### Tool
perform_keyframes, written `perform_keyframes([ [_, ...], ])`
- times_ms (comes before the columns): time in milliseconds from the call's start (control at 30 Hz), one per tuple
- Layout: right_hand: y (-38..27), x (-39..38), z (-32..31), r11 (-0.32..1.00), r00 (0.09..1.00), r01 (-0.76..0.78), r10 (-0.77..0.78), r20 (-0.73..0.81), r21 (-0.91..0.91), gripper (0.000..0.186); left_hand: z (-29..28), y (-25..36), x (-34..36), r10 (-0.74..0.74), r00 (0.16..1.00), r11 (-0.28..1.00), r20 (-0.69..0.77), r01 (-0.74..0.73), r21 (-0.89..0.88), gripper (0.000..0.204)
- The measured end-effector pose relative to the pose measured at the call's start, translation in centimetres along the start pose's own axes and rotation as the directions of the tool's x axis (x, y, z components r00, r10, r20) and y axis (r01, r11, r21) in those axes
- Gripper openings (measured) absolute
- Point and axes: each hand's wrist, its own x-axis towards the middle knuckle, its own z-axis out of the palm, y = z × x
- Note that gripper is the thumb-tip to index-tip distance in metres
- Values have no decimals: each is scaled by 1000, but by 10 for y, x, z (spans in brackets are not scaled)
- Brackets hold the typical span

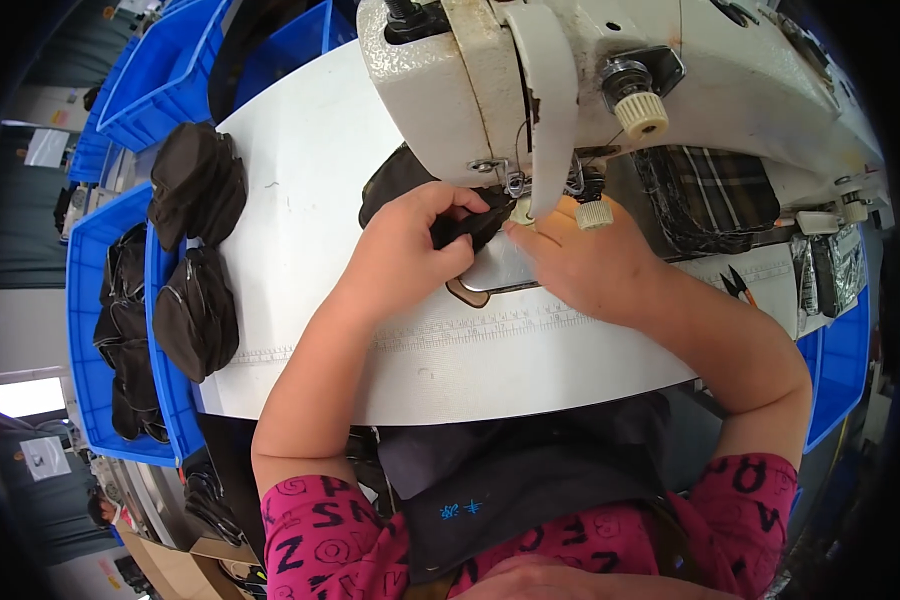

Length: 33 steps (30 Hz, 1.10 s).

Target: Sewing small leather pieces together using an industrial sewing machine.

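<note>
Seemingly for stitching, the left hand (402, 252) is pinching black fabric (462, 228) mid-frame; the right hand (595, 262) is hiding its grip; feeding probably needs alignment.

You are in a sewing workshop: a white sewing machine (420, 110) stands toward your table's (295, 190) far right corner, a ruler scale (500, 328) runs along the near edge, dark pouches (196, 310) crowd the left edge, and blue bins (178, 400) flank both sides.
</note>
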Motion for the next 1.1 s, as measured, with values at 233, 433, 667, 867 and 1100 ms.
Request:
perform_keyframes([
  [233, -15, 4, 6, 957, 988, 151, -155, -3, 249, 56, 2, -4, 2, 54, 997, 994, -63, -60, -93, 32],
  [433, -23, 4, -1, 938, 986, 78, -124, 115, 338, 62, -8, 9, -12, 111, 988, 994, 109, -110, -18, 45],
  [667, -23, 5, 1, 931, 986, 82, -129, 109, 357, 62, 8, 10, -16, 398, 916, 764, -41, -307, 567, 55],
  [867, -24, 6, -1, 919, 983, 79, -136, 123, 385, 58, 15, -5, -3, 543, 836, 638, -76, -352, 684, 46],
  [1100, -22, 8, -3, 903, 979, 84, -153, 133, 420, 56, 20, 6, -4, 585, 809, 464, 45, -380, 800, 58],
])
